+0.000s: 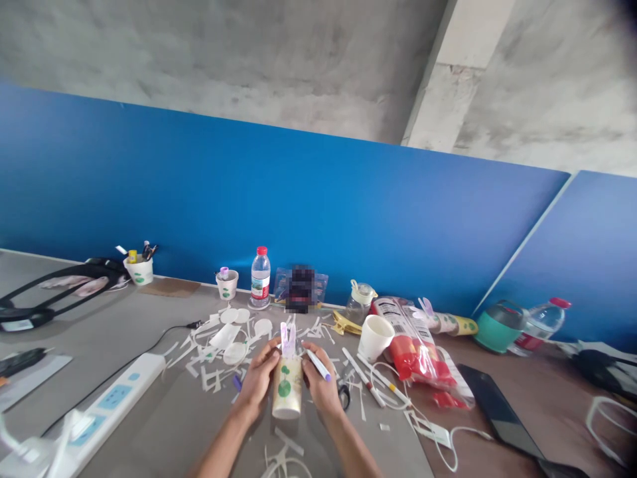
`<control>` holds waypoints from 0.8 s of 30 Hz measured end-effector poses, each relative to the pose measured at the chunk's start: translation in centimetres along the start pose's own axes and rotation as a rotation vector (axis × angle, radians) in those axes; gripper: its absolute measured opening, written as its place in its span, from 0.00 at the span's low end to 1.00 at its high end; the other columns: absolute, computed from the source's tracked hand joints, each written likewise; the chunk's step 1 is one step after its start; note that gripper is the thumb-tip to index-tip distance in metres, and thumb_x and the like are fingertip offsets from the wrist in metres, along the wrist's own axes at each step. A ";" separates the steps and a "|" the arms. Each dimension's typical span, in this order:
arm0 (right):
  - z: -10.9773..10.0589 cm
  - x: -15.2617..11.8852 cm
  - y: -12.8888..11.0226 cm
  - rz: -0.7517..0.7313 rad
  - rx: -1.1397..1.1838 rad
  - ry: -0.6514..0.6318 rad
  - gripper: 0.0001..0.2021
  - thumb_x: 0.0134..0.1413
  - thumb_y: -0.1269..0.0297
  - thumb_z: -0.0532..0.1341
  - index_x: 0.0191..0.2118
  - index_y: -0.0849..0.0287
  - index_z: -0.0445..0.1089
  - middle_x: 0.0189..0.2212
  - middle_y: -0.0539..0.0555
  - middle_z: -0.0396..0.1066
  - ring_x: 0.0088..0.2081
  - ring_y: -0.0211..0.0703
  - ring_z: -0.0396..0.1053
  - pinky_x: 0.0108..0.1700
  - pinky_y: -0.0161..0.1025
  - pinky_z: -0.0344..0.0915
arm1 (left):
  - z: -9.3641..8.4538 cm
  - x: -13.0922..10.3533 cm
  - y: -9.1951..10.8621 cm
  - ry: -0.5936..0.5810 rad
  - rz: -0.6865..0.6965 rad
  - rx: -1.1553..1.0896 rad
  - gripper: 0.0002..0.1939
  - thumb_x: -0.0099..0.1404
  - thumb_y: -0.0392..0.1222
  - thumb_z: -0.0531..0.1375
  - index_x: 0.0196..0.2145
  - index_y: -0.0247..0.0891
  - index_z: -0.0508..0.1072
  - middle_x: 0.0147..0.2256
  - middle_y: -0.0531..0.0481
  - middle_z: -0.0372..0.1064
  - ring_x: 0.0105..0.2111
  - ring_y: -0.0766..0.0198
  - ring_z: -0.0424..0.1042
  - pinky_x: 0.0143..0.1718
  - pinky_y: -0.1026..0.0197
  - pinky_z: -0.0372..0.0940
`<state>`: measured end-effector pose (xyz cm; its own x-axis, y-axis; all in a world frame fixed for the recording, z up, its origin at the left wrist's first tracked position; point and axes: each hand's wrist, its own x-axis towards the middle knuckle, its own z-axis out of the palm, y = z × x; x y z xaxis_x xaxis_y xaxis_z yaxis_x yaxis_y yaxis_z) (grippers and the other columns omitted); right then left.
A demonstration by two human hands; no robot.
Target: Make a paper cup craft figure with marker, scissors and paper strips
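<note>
A cream paper cup with green dots is held low over the table in front of me. Two paper strips coloured purple, shaped like rabbit ears, rise from its far end. My left hand grips the cup's left side, thumb along the edge. On the right side, my right hand rests its fingers against the cup and also holds a white marker with a purple end. A purple cap lies left of my left hand. Scissors, partly hidden, lie beside my right hand.
White paper scraps and discs spread behind my hands. A power strip lies left. Behind stand a water bottle and a small cup. To the right are markers, a white cup, a red bag and a phone.
</note>
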<state>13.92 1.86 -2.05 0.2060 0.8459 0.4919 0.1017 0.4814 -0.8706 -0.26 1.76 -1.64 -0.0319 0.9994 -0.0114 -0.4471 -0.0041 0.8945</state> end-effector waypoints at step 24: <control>-0.5 0.3 -1.4 0.336 0.367 -0.105 0.11 0.50 0.63 0.54 0.41 0.56 0.66 0.28 0.51 0.71 0.26 0.42 0.68 0.27 0.36 0.63 | 0.6 -0.6 0.6 -0.185 -0.130 -0.130 0.13 0.53 0.47 0.67 0.32 0.35 0.75 0.28 0.49 0.73 0.29 0.63 0.70 0.34 0.63 0.63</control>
<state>14.32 1.30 -0.72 0.0682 0.9773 0.2008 -0.3063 0.2120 -0.9280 0.02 1.14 -0.80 0.1920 0.9810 -0.0297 -0.5484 0.1323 0.8257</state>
